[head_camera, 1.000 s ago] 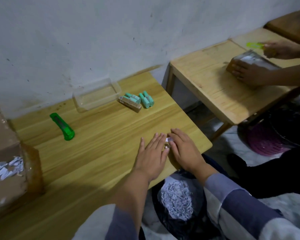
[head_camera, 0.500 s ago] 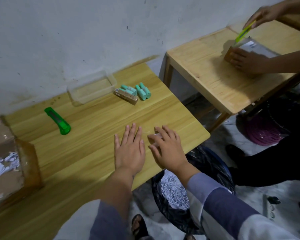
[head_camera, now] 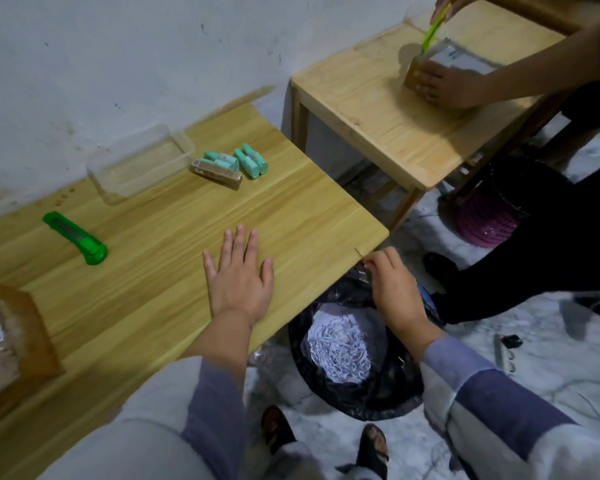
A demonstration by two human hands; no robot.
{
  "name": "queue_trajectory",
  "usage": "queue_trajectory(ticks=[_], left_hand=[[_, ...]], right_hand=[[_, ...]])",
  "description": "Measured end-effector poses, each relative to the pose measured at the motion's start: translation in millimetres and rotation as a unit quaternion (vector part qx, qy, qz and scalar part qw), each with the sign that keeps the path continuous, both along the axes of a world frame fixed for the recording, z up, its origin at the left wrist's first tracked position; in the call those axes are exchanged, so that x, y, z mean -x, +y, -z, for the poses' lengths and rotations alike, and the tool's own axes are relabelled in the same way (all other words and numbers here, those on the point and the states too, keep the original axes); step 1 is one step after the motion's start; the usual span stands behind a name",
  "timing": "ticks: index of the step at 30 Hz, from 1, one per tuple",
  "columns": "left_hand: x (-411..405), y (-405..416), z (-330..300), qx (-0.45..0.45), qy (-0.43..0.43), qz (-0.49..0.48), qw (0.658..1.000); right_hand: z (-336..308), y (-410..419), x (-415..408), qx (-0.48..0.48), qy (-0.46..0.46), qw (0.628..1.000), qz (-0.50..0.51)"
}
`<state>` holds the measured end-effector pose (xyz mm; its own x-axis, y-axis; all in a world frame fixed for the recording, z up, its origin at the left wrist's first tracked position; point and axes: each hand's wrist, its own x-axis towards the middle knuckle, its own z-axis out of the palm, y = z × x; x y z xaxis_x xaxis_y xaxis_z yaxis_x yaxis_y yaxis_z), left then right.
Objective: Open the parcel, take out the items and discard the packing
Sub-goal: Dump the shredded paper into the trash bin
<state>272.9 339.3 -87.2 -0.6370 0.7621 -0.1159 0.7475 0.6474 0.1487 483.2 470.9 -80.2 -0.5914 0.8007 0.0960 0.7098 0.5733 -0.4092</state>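
Feet in sandals are showing at the bottom edge, on the floor. Just above them a black bag is sitting below the desk edge, under the right hand, with shredded white paper lying inside it.

Right hand is hovering off the near corner of the desk, above the bag mouth, fingers curled inward and pinching a small pale scrap; what the scrap is, I cannot tell. Left hand is lying flat on the desk, palm down, fingers spread and released, gripping nothing.

Far left of the left hand, at the frame edge, the open brown parcel is standing on the desk with white shreds visible inside. Left and beyond the left hand a green cutter is lying on the desk, well apart from the hand.

Farther out, near the wall, the items are resting: teal pieces touching a small tan box, just beside a clear tray.

Beyond the right hand, a second desk is standing, where another person's hand is pressing on a box while a second hand is holding a yellow-green cutter to it. A purple basket is sitting under that desk.
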Motion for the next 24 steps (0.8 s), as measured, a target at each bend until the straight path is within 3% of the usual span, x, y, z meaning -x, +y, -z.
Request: queue_trajectory(ticks=[3,6,10,18,24], left_hand=[[-1.0,-0.3,0.6,0.008,0.002,-0.001,1.000],[-1.8,-0.1,1.3,0.004,0.006,0.001,1.000],[-0.8,0.3,3.2,0.004,0.010,0.002,1.000],[0.1,0.7,0.5,0.012,-0.005,0.011,1.000],[13.2,0.7,-29.5,0.063,-0.104,0.035,0.992]], right_hand=[[6.0,-0.7,-23.4,0.026,-0.022,0.999,0.037],[14.6,-1.5,-33.5,0.134,-0.157,0.977,0.046],[19.8,0.6,-34.3,0.283,-0.093,0.951,0.082],[13.9,7.3,-32.8,0.257,-0.080,0.957,0.104],[-27.3,2.4,-4.8,0.227,-0.055,0.971,0.052]])
